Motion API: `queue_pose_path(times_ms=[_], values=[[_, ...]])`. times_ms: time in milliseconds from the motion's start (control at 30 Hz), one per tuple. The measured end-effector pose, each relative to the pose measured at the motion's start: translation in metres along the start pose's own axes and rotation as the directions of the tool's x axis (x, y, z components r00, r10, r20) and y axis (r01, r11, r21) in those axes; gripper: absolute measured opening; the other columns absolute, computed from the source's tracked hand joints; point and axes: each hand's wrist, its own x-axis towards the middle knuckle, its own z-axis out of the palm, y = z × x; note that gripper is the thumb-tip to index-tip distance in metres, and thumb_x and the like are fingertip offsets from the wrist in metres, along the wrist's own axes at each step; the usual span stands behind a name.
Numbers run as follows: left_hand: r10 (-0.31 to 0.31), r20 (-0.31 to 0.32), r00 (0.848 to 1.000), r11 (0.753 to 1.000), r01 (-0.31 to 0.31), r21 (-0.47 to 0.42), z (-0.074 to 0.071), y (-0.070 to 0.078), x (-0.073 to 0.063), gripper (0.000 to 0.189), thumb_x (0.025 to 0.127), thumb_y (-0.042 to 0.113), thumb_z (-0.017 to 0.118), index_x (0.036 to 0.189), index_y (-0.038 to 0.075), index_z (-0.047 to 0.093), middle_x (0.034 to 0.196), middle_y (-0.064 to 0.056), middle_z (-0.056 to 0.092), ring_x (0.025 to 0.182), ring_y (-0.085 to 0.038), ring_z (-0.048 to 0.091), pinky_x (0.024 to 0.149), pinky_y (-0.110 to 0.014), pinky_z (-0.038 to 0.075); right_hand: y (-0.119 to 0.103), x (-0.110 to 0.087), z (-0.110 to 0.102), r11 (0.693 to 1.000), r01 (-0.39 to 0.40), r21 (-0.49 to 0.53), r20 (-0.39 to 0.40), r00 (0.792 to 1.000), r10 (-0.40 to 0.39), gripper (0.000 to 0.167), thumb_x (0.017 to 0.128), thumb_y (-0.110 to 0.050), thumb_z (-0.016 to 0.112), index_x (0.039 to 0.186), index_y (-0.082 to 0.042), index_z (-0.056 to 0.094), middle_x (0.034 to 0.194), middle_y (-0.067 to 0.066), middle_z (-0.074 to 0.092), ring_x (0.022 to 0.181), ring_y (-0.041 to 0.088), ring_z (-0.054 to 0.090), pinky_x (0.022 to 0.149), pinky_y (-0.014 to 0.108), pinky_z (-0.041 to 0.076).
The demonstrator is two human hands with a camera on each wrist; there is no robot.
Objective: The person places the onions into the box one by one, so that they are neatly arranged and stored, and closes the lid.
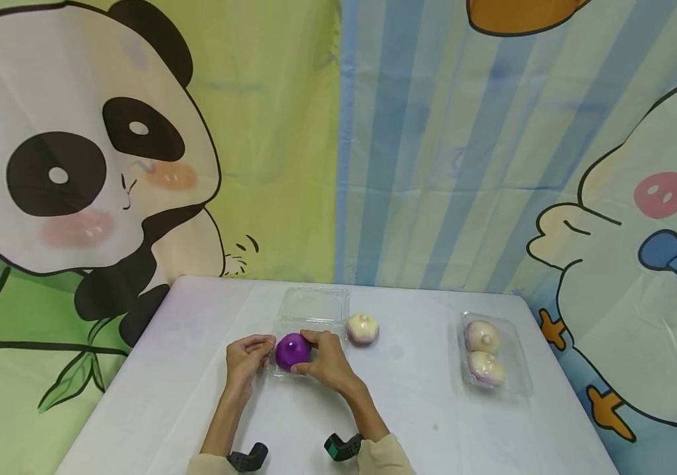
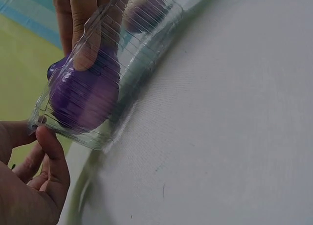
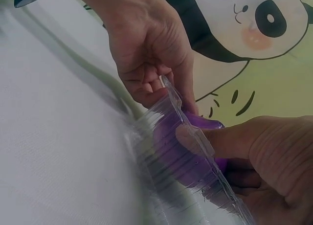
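Observation:
A shiny purple onion (image 1: 292,351) sits in the left part of a clear plastic clamshell box (image 2: 124,71), whose lid (image 1: 315,305) lies folded open toward the back. My right hand (image 1: 329,361) grips the onion, with the thumb inside the box wall in the right wrist view. At the box's left edge, my left hand (image 1: 245,361) pinches the rim between thumb and fingers, as the left wrist view shows. A pale onion with a purplish base (image 1: 363,329) stands just right of the box, beyond my right hand.
On the table's right side is another clear plastic box (image 1: 515,359) holding two pale onions (image 1: 483,337), one behind the other. The white table (image 1: 433,448) ends at a curtain (image 1: 279,165) with cartoon animals.

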Motion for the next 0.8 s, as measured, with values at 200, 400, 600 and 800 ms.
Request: queue_pose_path(times_ms=[200, 400, 600, 800], values=[[0.01, -0.016, 1.0, 1.0, -0.01, 0.007, 0.0014, -0.0002, -0.0005, 0.022, 0.098, 0.005, 0.08, 0.113, -0.01, 0.077, 0.08, 0.002, 0.08, 0.06, -0.003, 0.061, 0.052, -0.013, 0.051, -0.0008, 0.0002, -0.0008, 1.0, -0.004, -0.012, 0.012, 1.0, 0.004, 0.075, 0.081, -0.01, 0.098, 0.144, 0.012, 0.063, 0.14, 0.025, 0.072, 0.129, 0.036, 0.074, 0.113, 0.045, 0.061], [0.003, -0.006, 1.0, 1.0, -0.003, 0.018, 0.001, 0.0005, -0.0006, 0.025, 0.098, 0.007, 0.081, 0.116, -0.01, 0.076, 0.079, 0.003, 0.079, 0.06, -0.003, 0.06, 0.052, -0.013, 0.05, -0.001, -0.0001, -0.0009, 1.0, -0.024, -0.01, 0.018, 1.0, 0.024, 0.076, 0.082, -0.012, 0.097, 0.145, 0.012, 0.062, 0.139, 0.027, 0.072, 0.127, 0.037, 0.074, 0.112, 0.047, 0.061], [0.006, -0.011, 1.0, 1.0, -0.006, 0.026, 0.0015, 0.0014, -0.0006, 0.025, 0.098, 0.007, 0.081, 0.115, -0.011, 0.076, 0.078, 0.003, 0.078, 0.058, -0.003, 0.059, 0.052, -0.013, 0.049, 0.0017, 0.0004, -0.0011, 0.999, -0.038, 0.02, 0.042, 0.998, 0.038, 0.078, 0.084, -0.013, 0.096, 0.147, 0.012, 0.059, 0.142, 0.029, 0.07, 0.125, 0.04, 0.075, 0.109, 0.051, 0.063], [0.01, -0.015, 1.0, 1.0, -0.01, 0.016, 0.0018, 0.0013, -0.0009, 0.023, 0.098, 0.005, 0.08, 0.114, -0.011, 0.076, 0.078, 0.003, 0.078, 0.058, -0.005, 0.059, 0.052, -0.014, 0.05, 0.0022, 0.0004, -0.0013, 0.999, -0.037, -0.027, 0.041, 0.998, 0.038, 0.08, 0.082, -0.019, 0.098, 0.147, 0.009, 0.061, 0.143, 0.025, 0.071, 0.131, 0.036, 0.071, 0.112, 0.049, 0.061]])
